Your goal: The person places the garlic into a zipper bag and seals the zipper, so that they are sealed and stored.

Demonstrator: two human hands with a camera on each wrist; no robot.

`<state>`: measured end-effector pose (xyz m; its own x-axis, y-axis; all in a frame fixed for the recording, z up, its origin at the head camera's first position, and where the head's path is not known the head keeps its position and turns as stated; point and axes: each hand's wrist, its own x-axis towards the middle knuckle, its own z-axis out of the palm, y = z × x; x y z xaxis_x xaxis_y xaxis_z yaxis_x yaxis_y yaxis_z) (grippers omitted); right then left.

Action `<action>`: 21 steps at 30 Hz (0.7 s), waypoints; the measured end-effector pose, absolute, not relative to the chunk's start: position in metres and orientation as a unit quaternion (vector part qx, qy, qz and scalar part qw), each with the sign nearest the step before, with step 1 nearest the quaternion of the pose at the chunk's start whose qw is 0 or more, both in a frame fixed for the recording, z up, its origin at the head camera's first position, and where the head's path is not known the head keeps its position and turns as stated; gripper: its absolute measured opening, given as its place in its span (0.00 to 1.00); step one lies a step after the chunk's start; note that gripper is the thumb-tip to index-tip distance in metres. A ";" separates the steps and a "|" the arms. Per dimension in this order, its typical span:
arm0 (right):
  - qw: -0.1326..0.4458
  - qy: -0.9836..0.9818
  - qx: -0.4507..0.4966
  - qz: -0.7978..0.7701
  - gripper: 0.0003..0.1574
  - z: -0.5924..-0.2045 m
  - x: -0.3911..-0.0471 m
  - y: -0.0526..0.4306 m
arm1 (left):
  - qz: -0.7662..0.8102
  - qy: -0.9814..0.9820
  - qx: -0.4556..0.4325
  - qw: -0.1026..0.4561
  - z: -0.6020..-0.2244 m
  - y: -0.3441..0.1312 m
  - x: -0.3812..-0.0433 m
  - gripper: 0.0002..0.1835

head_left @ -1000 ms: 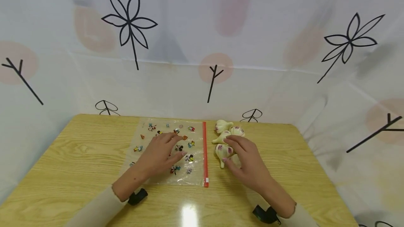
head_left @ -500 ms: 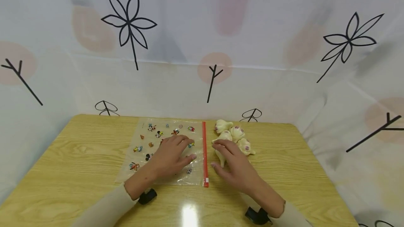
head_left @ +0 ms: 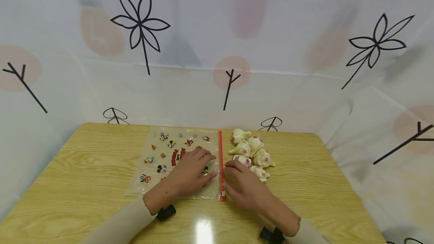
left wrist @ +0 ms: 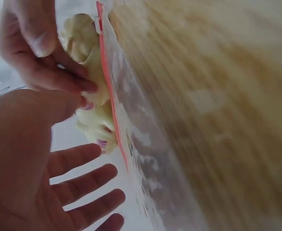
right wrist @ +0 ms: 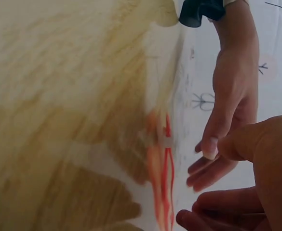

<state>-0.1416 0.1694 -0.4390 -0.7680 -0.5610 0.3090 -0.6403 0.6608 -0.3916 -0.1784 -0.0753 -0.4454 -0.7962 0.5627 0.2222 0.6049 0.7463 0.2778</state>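
Note:
A clear zip bag [head_left: 142, 189] printed with small cartoon figures lies flat, its red zip strip [head_left: 221, 161] on the right side. Near the strip's close end sits a white slider [head_left: 223, 194]. Over the bag's right half hovers my left hand [head_left: 190, 172], its fingers apart and relaxed in the left wrist view. My right hand [head_left: 249, 188] is just right of the strip, fingers loosely bent around nothing. Beyond it several garlic bulbs [head_left: 241, 148] with purple marks are grouped on the table. Part of the bag's print is hidden under my left hand.
The wooden table [head_left: 84, 161] ends at a white patterned cloth [head_left: 190, 93] behind and at both sides. Black wrist devices [head_left: 166, 212] are strapped under both wrists. A bright light reflection [head_left: 204, 231] shows on the table's near part.
Both hands have shifted: the left hand to the right across the bag, the right hand left and nearer, from over the garlic to beside the strip. More bulbs are uncovered. Bag and garlic have stayed put.

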 end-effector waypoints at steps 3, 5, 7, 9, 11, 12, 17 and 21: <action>0.066 -0.915 0.327 0.229 0.26 -0.443 -0.141 0.168 | -0.160 -0.934 -0.314 0.055 -0.446 -0.075 -0.177 0.29; 0.052 -0.919 0.323 0.220 0.27 -0.445 -0.140 0.167 | -0.155 -0.935 -0.316 0.041 -0.447 -0.077 -0.175 0.31; 0.040 -0.923 0.318 0.212 0.29 -0.447 -0.139 0.167 | -0.150 -0.935 -0.320 0.022 -0.448 -0.079 -0.174 0.32; 0.031 -0.924 0.318 0.210 0.30 -0.448 -0.138 0.167 | -0.146 -0.934 -0.327 0.006 -0.449 -0.082 -0.173 0.34; 0.029 -0.924 0.320 0.206 0.31 -0.450 -0.138 0.168 | -0.144 -0.932 -0.332 -0.004 -0.451 -0.084 -0.173 0.35; 0.032 -0.923 0.325 0.206 0.31 -0.450 -0.138 0.168 | -0.144 -0.931 -0.336 -0.006 -0.451 -0.085 -0.173 0.36; 0.044 -0.914 0.346 0.206 0.31 -0.452 -0.138 0.169 | -0.143 -0.928 -0.344 -0.006 -0.453 -0.087 -0.174 0.36; 0.041 -0.913 0.350 0.206 0.32 -0.454 -0.138 0.170 | -0.141 -0.929 -0.343 -0.007 -0.453 -0.087 -0.174 0.36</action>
<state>-0.1383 0.1704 -0.4539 -0.7512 -0.6225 0.2196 -0.6565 0.6699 -0.3468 -0.1738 -0.0871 -0.4532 -0.7647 0.6389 0.0836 0.6349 0.7249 0.2673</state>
